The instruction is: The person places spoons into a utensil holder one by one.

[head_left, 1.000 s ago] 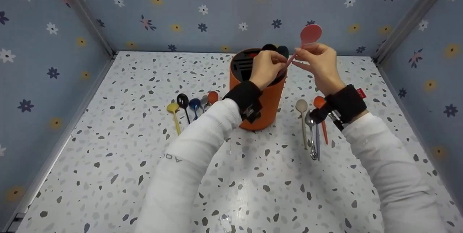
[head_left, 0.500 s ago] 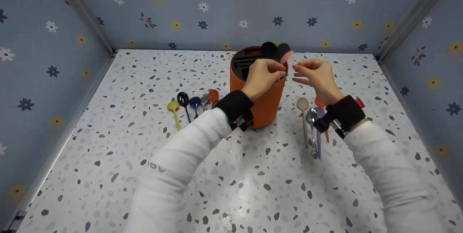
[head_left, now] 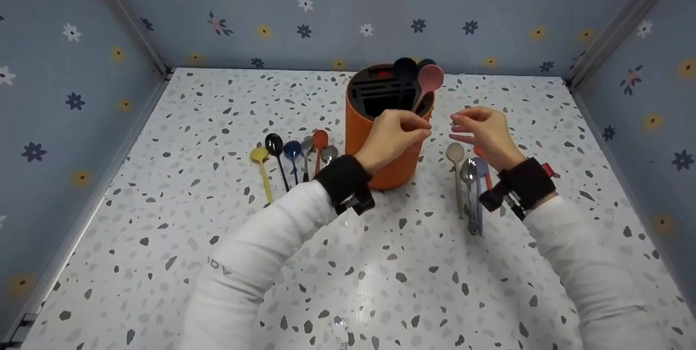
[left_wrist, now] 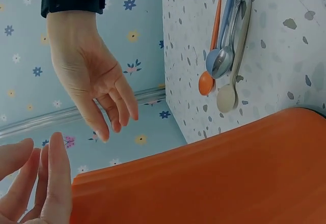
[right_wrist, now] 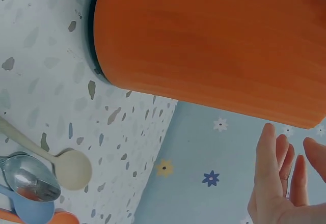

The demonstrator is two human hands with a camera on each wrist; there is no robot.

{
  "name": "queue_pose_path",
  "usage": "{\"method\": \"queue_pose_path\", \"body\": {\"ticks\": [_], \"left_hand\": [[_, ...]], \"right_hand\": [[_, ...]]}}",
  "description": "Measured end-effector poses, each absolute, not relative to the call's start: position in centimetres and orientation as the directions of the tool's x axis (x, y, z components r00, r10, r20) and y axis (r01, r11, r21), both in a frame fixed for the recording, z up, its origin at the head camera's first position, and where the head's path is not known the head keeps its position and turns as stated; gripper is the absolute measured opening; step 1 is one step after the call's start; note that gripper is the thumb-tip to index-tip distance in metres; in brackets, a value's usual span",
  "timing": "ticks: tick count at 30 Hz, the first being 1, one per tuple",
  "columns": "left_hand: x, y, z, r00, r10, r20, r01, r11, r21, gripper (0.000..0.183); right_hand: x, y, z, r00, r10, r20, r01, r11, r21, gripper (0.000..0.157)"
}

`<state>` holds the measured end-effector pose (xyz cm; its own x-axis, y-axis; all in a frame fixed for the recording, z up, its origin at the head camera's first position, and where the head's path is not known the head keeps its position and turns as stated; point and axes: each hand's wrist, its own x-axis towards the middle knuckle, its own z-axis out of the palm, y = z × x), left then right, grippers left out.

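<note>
An orange cylindrical utensil holder [head_left: 392, 162] with a black slotted top stands near the table's back. From its right side a pink spoon [head_left: 430, 78] sticks up, beside a black spoon [head_left: 405, 70] and a dark green one [head_left: 427, 62]. My left hand [head_left: 396, 135] is in front of the holder's upper wall, fingers bent loosely, thumb and fingertips apart, holding nothing. To the holder's right hovers my right hand [head_left: 484, 132], also holding nothing, its fingers relaxed. In the left wrist view, the right hand [left_wrist: 94, 76] hangs with its fingers loosely extended.
Left of the holder lie a yellow spoon [head_left: 260, 155], a black spoon [head_left: 274, 145], a blue spoon [head_left: 293, 149], a red-orange spoon [head_left: 320, 139] and silver ones. On the right lie a beige spoon [head_left: 455, 152], a silver spoon [head_left: 468, 172], a bluish spoon [head_left: 479, 167] and an orange spoon [left_wrist: 206, 83].
The pink spoon has gone from the right hand down into the holder, bowl up. Both hands have let go of it and moved down and apart.
</note>
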<state>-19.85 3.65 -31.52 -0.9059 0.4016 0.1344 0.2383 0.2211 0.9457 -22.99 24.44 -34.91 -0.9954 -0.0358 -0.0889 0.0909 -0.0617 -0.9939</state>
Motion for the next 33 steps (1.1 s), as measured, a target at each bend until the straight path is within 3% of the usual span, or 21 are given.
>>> {"method": "queue_pose_path", "body": {"ticks": [11,20,24,33], "left_hand": [[-19.0,3.0,-32.8,-0.89,0.439,0.123,0.223,0.184,0.957,0.017],[-19.0,3.1,-35.3,-0.903,0.411,0.122,0.262,0.305,0.916,0.015],[-18.9,3.1,-36.5,-0.915,0.398,0.068,0.215,0.336,0.917,0.014],[-18.6,2.9,-38.5,-0.907,0.415,-0.066,0.036,0.233,0.972,0.016]], "right_hand": [[-22.7,25.9,-37.0,-0.986,-0.041,-0.16,0.163,-0.06,-0.985,0.023],[-22.2,27.3,-39.6,-0.979,-0.064,-0.195,0.195,0.007,-0.981,0.022],[-21.9,28.0,-40.8,-0.973,-0.071,-0.219,0.218,0.025,-0.976,0.022],[-21.8,28.6,-42.9,-0.95,-0.026,-0.31,0.304,0.139,-0.943,0.03]]}}
